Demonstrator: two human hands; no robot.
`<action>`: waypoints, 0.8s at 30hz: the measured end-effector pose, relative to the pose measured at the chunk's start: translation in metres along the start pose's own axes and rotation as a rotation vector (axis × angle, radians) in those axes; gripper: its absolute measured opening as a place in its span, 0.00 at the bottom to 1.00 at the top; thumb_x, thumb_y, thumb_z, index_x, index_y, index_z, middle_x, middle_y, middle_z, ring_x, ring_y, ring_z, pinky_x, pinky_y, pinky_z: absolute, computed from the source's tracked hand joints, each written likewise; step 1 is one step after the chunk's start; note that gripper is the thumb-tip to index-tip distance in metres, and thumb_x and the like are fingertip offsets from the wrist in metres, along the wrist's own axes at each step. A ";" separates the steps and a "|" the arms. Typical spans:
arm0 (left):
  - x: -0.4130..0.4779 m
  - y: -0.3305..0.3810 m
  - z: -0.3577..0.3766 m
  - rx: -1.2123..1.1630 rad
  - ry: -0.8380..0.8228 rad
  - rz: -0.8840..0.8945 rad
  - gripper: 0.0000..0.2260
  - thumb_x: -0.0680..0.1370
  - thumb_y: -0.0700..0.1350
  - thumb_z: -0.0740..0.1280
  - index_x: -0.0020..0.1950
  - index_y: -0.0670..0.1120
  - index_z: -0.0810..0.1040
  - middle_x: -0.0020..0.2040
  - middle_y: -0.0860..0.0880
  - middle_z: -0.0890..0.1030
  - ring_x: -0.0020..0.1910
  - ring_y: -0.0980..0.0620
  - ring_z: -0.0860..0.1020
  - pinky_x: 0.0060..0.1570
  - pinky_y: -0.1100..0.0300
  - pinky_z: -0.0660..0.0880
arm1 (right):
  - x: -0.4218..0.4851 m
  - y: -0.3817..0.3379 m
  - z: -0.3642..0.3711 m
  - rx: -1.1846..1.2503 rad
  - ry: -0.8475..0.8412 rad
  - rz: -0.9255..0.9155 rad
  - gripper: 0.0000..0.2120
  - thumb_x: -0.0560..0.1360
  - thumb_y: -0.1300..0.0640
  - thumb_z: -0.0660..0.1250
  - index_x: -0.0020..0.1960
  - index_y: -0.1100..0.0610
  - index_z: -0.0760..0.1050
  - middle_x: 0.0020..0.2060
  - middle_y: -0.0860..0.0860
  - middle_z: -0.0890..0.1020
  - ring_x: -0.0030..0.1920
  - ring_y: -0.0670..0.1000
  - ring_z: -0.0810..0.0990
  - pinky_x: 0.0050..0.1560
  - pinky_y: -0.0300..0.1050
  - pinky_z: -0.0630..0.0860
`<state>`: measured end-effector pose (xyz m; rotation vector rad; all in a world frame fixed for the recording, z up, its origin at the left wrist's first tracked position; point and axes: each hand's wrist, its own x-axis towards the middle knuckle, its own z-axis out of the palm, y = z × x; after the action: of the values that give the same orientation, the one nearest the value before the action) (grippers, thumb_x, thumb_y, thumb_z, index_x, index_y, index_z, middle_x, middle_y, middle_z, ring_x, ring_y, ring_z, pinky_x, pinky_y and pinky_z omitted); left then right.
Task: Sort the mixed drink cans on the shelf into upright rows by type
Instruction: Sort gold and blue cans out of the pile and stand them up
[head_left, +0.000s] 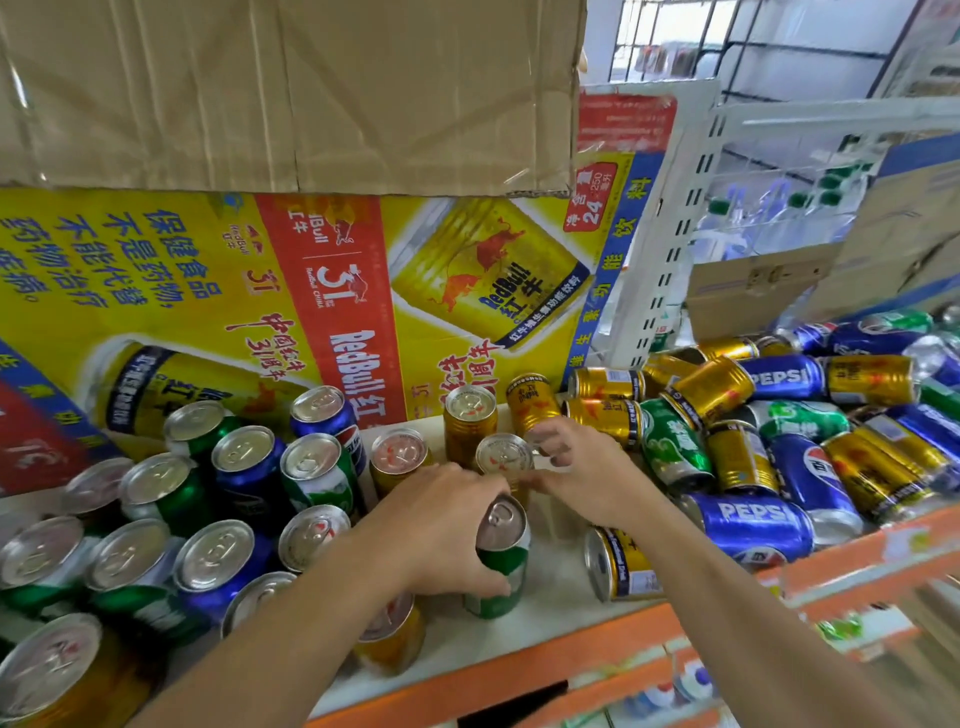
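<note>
Two hands: left hand (447, 525) grasps the upright green aluminium can (500, 566) to row it; right hand (582, 467), at one o'clock, grip unclear

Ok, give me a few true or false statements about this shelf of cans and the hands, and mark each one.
1. The left hand grips a green can. True.
2. The pile of cans on the right stands upright in rows. False: those cans lie on their sides, gold, blue and green mixed together.
3. The upright cans on the left show their silver tops to the camera. True.
4. The printed box behind the cans carries Pepsi branding. False: it shows Red Bull lettering and a gold can.
5. A gold can lies on its side near the front edge of the shelf, to the right of the green can. True.
</note>
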<state>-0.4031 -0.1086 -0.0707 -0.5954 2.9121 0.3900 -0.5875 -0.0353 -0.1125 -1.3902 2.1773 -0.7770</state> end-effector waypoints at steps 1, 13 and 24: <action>0.000 0.001 0.000 0.001 -0.008 0.006 0.29 0.67 0.63 0.72 0.63 0.54 0.68 0.60 0.54 0.74 0.57 0.53 0.70 0.55 0.57 0.71 | -0.006 0.003 -0.006 -0.022 0.008 0.034 0.22 0.73 0.47 0.73 0.63 0.49 0.72 0.53 0.44 0.78 0.52 0.45 0.77 0.52 0.39 0.74; 0.007 0.009 0.005 0.113 -0.083 0.094 0.35 0.68 0.68 0.67 0.70 0.54 0.64 0.65 0.53 0.71 0.63 0.50 0.69 0.60 0.53 0.69 | -0.070 0.022 -0.039 -0.377 -0.022 0.161 0.10 0.73 0.52 0.70 0.52 0.55 0.78 0.46 0.50 0.79 0.44 0.51 0.77 0.45 0.48 0.78; 0.062 0.098 0.037 0.100 -0.006 0.107 0.21 0.75 0.55 0.67 0.64 0.48 0.69 0.58 0.48 0.73 0.60 0.47 0.71 0.52 0.52 0.71 | -0.058 0.067 -0.086 -0.474 -0.015 0.080 0.11 0.76 0.61 0.63 0.57 0.58 0.76 0.52 0.53 0.80 0.52 0.55 0.78 0.50 0.48 0.77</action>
<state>-0.4957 -0.0343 -0.0965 -0.4248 2.9453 0.2556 -0.6630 0.0592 -0.0890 -1.4989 2.4902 -0.2217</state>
